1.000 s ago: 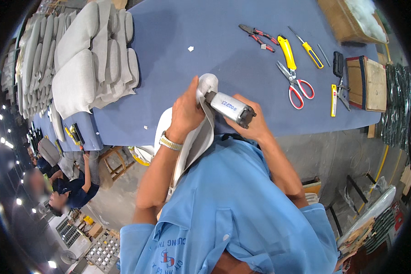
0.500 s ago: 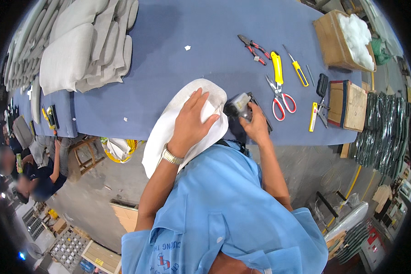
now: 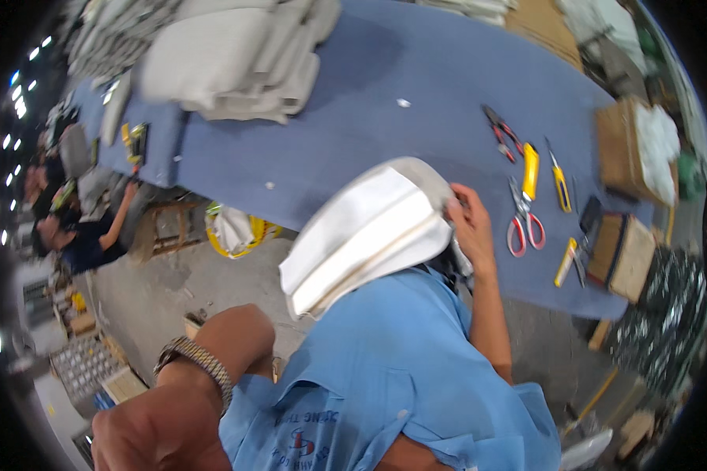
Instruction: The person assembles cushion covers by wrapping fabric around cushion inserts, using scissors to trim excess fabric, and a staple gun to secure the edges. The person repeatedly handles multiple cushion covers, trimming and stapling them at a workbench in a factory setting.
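Observation:
A rounded grey fabric-covered pad (image 3: 377,228) with white panels on its upper face lies at the table's near edge, against my blue shirt. My right hand (image 3: 472,224) has its bent fingers on the pad's right end; the thumb side is partly hidden. Below that hand, a dark and grey tool (image 3: 459,263) shows only in part between the pad and my wrist. My left hand (image 3: 153,432), with a metal watch (image 3: 196,365) on its wrist, is raised close at the lower left, away from the pad. Its fingers are blurred and mostly out of sight.
Red-handled pliers (image 3: 501,132), a yellow cutter (image 3: 530,173), scissors (image 3: 524,224) and a yellow screwdriver (image 3: 559,184) lie on the blue table at right. A cardboard box (image 3: 624,149) holds white stuffing. Grey pads (image 3: 220,59) are stacked at far left. Another person (image 3: 94,235) is beyond.
My left hand has left the pad and come up toward the lower left. My right hand has left the dark tool and moved to the pad's right end. The view has shifted.

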